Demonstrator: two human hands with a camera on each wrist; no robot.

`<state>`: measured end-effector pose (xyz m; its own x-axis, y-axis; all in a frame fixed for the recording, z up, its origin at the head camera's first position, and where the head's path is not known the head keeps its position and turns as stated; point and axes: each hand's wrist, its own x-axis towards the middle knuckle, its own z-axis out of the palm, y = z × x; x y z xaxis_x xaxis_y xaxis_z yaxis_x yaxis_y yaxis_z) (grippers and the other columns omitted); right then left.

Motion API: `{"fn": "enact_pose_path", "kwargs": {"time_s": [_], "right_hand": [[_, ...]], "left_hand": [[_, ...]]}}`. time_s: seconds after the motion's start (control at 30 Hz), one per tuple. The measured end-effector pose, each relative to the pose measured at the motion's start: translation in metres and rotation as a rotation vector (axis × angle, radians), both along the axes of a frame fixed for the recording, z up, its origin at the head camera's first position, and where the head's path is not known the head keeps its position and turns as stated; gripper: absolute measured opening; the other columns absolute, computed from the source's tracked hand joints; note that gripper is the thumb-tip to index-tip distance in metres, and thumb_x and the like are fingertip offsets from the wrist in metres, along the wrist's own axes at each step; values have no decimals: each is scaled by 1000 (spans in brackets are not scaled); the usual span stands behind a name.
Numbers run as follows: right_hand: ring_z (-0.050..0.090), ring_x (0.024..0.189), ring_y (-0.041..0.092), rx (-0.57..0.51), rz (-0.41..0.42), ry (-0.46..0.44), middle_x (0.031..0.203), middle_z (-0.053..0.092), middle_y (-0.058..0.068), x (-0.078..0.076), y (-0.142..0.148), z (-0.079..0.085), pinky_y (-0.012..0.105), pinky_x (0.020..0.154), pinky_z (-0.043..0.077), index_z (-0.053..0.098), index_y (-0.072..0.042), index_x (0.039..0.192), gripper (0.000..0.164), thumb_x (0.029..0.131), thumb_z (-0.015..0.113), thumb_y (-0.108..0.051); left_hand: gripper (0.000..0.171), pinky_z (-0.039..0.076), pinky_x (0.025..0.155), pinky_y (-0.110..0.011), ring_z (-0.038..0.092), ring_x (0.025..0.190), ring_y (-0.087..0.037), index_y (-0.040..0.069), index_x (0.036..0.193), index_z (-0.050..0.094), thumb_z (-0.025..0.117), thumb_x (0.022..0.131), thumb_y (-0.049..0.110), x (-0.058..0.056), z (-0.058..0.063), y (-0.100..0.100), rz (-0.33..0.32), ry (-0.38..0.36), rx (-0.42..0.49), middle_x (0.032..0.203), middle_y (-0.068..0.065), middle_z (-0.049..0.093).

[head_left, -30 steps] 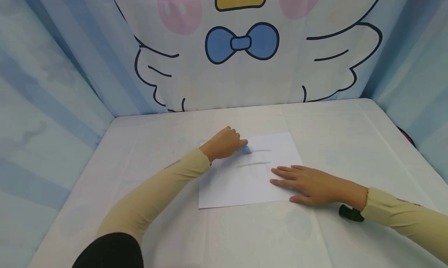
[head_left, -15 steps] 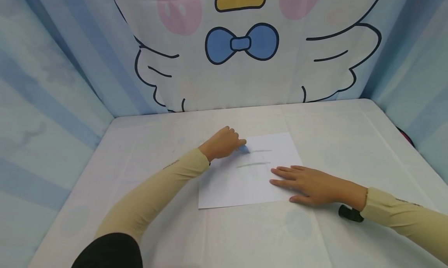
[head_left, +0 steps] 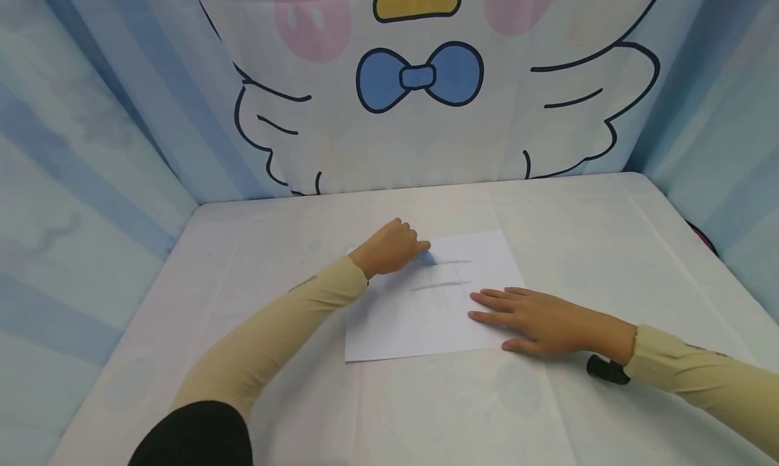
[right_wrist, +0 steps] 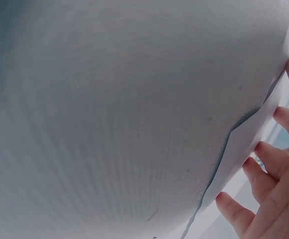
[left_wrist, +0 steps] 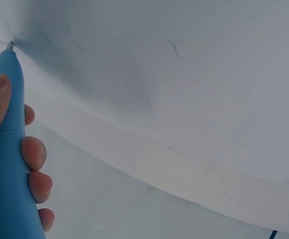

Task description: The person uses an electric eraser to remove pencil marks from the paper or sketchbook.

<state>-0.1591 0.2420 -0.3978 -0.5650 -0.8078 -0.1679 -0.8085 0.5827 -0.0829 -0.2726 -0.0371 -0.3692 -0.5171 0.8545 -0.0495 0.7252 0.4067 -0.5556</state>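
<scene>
My left hand (head_left: 391,248) grips a thick blue electric eraser (left_wrist: 5,174), thumb on one side and fingers curled round the other. Its narrow tip meets the white paper (head_left: 395,334) at the left end of the upper grey pencil line (head_left: 455,261). A longer lower line (head_left: 441,285) runs below it. Small dark crumbs (left_wrist: 78,47) dot the paper around the tip in the left wrist view. My right hand (head_left: 541,322) lies flat with fingers spread, its fingertips on the paper's right edge. The right wrist view shows those fingertips along the sheet's edge.
The paper lies on a table covered with a pale cloth (head_left: 292,249). Behind it hangs a curtain (head_left: 420,148) with a printed bow tie. A black strap piece (head_left: 608,370) sits under my right wrist.
The eraser tip shifts slightly left along the upper line, then back to the right. My right hand stays in place on the paper.
</scene>
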Motion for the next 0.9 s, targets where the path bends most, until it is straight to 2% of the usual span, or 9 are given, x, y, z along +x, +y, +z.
{"fn": "enact_pose_path", "kwargs": {"time_s": [0.4,0.6,0.9], "right_hand": [[30,141,25,12,-11,-17,155,28,4,0,-3,-1,48,109,32,31,-27,147,58,95,44,-51],[30,141,25,11,-9,-11,155,28,4,-1,-2,-1,48,109,33,31,-27,147,58,95,44,-50],[32,140,25,4,-1,-4,154,30,6,-1,-2,0,48,108,34,33,-25,146,58,95,46,-48]], "left_hand": [[19,46,65,-25,62,68,-16,20,105,60,59,91,33,0,0,2,-3,-10,16,78,0,68],[21,46,67,-25,62,71,-16,22,108,59,57,92,34,2,2,6,-5,-10,-6,82,1,69],[17,43,64,-24,60,68,-15,21,103,59,58,91,33,1,1,-1,5,11,31,76,0,66]]}}
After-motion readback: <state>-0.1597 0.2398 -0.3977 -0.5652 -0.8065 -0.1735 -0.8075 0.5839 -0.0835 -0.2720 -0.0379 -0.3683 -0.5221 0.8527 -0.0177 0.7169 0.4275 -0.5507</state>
